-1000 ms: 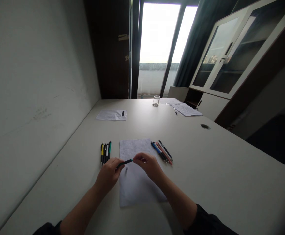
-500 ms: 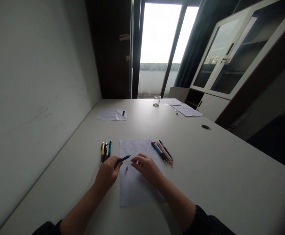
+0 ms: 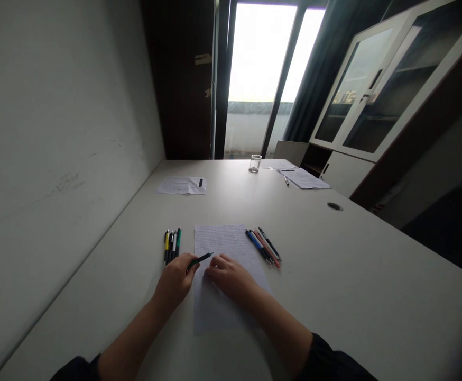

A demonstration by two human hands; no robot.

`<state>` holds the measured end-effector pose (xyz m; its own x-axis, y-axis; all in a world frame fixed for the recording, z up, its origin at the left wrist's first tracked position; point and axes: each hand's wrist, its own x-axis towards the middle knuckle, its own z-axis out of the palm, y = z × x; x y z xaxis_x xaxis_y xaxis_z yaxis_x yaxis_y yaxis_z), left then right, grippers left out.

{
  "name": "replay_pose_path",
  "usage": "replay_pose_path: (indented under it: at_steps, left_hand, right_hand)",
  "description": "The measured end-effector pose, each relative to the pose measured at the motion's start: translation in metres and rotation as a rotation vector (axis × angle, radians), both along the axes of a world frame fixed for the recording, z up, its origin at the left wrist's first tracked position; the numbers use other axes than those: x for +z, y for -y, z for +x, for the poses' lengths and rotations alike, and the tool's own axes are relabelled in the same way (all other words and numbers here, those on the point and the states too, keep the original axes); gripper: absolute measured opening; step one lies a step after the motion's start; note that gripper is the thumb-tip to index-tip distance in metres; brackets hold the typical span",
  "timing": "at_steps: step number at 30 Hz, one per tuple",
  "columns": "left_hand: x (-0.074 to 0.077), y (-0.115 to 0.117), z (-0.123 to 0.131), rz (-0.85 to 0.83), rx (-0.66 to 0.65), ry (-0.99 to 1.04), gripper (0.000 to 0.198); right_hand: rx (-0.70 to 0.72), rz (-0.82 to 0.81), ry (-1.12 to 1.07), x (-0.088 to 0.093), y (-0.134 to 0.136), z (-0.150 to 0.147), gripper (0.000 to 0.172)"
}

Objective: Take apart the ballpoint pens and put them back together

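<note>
- The left hand (image 3: 175, 283) is closed around the lower end of a dark pen (image 3: 199, 259). The pen is pinched between thumb and fingers, and its free end points up and to the right, over the left edge of the sheet (image 3: 231, 241).
- The right hand (image 3: 229, 278) lies palm-down on the sheet with its fingers curled toward the paper, just beside the pen's free end. I cannot tell whether the fingertips pinch anything.
- The pen is slim and blackish, perhaps with a green tint. It is held clear of the paper at a shallow slant, and the dim light hides its tip.
- Risk: the grip sits far back on the barrel, so a nudge from the right fingers could lever the pen loose.
- Risk: only the right hand weighs down the thin sheet, so a sideways drag could skew or crease it.
- Risk: a sweep of the left wrist could scatter the row of pens (image 3: 171, 245) just beyond its knuckles on the surface (image 3: 334, 275).
- A second bunch of pens (image 3: 263, 246) lies at the sheet's right edge, and a small glass (image 3: 255, 163) stands well apart at the far end.
</note>
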<state>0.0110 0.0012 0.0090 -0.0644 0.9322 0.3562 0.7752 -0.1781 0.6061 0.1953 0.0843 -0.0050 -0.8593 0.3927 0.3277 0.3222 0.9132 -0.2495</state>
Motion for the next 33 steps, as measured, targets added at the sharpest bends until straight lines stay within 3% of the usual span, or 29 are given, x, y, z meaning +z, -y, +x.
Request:
replay_pose_path:
  at_steps: [4, 11, 16, 33]
  left_hand:
    - [0.0, 0.0, 0.0, -0.008, -0.001, 0.009, 0.016]
    - [0.001, 0.0, 0.0, -0.017, -0.004, 0.011, 0.016]
    - [0.001, 0.002, 0.001, -0.027, -0.008, -0.006, 0.016]
    - [0.004, 0.002, 0.002, -0.046, -0.022, -0.057, 0.015]
  right_hand:
    - [0.004, -0.106, -0.09, 0.002, -0.001, 0.001, 0.014]
    - [-0.243, -0.456, -0.463, 0.011, -0.011, 0.013, 0.011]
    - [-0.294, -0.599, -0.525, 0.013, -0.012, 0.013, 0.011]
    - [-0.239, -0.56, -0.505, 0.013, -0.01, 0.011, 0.009]
